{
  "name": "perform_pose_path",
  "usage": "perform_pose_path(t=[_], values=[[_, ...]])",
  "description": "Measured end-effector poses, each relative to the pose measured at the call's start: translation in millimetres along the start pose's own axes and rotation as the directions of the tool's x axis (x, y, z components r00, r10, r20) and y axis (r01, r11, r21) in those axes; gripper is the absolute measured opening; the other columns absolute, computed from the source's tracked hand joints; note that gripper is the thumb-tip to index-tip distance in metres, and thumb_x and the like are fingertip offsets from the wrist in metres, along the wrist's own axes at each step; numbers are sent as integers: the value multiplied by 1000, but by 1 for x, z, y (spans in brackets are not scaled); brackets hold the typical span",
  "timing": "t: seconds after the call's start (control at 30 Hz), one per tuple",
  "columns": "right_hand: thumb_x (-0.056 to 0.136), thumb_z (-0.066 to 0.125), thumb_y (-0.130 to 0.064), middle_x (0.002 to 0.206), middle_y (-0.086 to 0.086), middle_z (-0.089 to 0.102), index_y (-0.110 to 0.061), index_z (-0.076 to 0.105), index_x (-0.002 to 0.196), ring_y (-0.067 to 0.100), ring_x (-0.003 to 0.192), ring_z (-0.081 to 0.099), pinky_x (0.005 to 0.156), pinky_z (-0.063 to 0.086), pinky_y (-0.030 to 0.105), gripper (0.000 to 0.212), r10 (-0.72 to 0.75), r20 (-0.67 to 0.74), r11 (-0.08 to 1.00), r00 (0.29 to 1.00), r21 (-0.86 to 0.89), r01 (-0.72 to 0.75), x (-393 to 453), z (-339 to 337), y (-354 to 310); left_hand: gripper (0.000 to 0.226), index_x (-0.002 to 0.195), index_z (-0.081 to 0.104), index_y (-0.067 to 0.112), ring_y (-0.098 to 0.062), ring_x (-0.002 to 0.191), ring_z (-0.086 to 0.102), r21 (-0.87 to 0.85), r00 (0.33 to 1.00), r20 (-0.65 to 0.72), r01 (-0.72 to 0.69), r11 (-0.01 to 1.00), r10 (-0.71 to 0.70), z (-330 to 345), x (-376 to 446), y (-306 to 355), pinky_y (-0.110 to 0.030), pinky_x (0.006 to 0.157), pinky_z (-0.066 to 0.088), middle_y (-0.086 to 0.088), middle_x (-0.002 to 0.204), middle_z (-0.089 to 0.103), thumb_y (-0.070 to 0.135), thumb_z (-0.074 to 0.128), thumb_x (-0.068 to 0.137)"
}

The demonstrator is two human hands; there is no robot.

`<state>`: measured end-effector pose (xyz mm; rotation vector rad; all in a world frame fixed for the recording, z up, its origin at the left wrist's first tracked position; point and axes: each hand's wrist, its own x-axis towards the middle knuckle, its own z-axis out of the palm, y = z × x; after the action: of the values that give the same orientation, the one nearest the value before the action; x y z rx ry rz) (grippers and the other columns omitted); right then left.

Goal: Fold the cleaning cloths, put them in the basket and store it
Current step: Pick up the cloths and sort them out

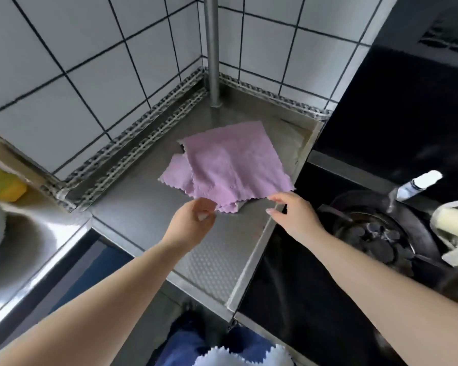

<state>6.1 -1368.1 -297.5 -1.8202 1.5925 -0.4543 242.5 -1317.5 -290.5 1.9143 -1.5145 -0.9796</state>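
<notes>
Purple cloth (233, 165) lies on the steel counter (143, 204) in the tiled corner, just in front of the vertical pipe (212, 48). Looks like two purple layers, one offset under the other; can't tell if that's a second cloth or a fold of the same one. Left hand (193, 220) is at the near zigzag edge, thumb and fingers curled in toward it; it looks like a pinch on the near-left corner, but motion blur makes that uncertain. Right hand (294, 215) is at the near-right corner with fingers loosely extended, fingertips touching or just short of the edge, nothing clearly gripped. Step in hand, as I read it: taking the near edge to start the first fold. Next move needs both near corners pinched, lifted together, carried to the far edge and aligned. If there are two cloths, the top layer has to be separated first. A white cloth (243, 356) with the same zigzag edge shows at bottom of frame, near the person's lap. No basket in view. Hob (376, 231) sits immediately right of the counter, sink (24, 247) to the left.
</notes>
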Motion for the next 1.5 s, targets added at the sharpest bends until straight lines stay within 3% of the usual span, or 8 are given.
perform_pose_path(t=[0.17, 0.33, 0.73, 0.93, 1.03, 1.1, 1.3, 1.5], values=[[86, 64, -28, 128, -2, 54, -23, 55, 126, 18, 111, 55, 87, 40, 27, 42, 77, 13, 958, 997, -277, -70, 42, 22, -7, 32, 118, 61, 22, -15, 108, 57, 338, 966, 149, -248, 908, 209, -8, 48, -24, -26, 85, 46, 4, 121, 59, 19, 59, 86], [83, 67, -23, 130, 1, 56, -19, 54, 128, 21, 116, 53, 95, 39, 32, 47, 93, 19, 923, 995, -376, -79, 65, 47, -10, 43, 127, 54, 22, -21, 116, 51, 374, 887, 365, -417, 828, 282, -4, 80, -45, -28, 90, 44, 0, 128, 53, 17, 58, 84], [91, 49, -18, 111, 1, 68, -16, 68, 108, 26, 97, 64, 81, 47, 37, 26, 87, -206, 886, 975, -431, -170, 73, 64, -12, 38, 121, 58, 16, -29, 110, 55, 365, 787, 461, -589, 721, 410, -3, 116, -57, -39, 84, 50, -6, 122, 58, 13, 56, 83], [96, 45, -23, 87, 13, 70, -9, 60, 106, 36, 83, 62, 75, 40, 37, 23, 47, -304, 886, 952, -427, -180, 75, 57, -29, 36, 121, 53, 17, -28, 110, 52, 470, 805, 509, -556, 686, 304, -6, 116, -46, -39, 84, 49, -4, 121, 54, 12, 49, 86], [96, 47, -19, 79, 15, 69, -6, 57, 105, 40, 79, 60, 84, 36, 37, 19, -35, -295, 889, 955, -445, -104, 71, 47, -41, 9, 88, 55, 11, -33, 89, 57, 436, 826, 456, -533, 725, 332, -22, 121, -35, -37, 67, 47, -6, 92, 58, 10, 46, 85], [97, 46, -18, 76, 15, 68, -7, 56, 106, 40, 81, 59, 86, 35, 36, 18, -37, -271, 894, 962, -439, -89, 71, 39, -46, 16, 75, 53, 13, -31, 79, 56, 393, 846, 385, -511, 765, 368, -38, 125, -29, -34, 60, 43, -4, 80, 52, 17, 43, 87], [93, 50, -10, 89, 7, 72, -13, 52, 111, 34, 87, 61, 88, 38, 33, 19, -63, -277, 918, 959, -394, -54, 77, 17, -54, 19, 98, 67, 12, -28, 87, 60, 217, 942, 94, -335, 917, 322, -87, 149, -1, -26, 71, 42, -5, 92, 67, 7, 56, 84], [87, 50, -5, 108, 4, 63, -17, 61, 114, 30, 96, 59, 92, 36, 38, 31, -107, -275, 848, 955, -527, -57, 94, -16, -64, 19, 99, 65, 16, -10, 83, 53, 103, 883, -46, -461, 881, 467, -122, 166, 38, -16, 65, 35, 7, 91, 61, 8, 52, 87]])
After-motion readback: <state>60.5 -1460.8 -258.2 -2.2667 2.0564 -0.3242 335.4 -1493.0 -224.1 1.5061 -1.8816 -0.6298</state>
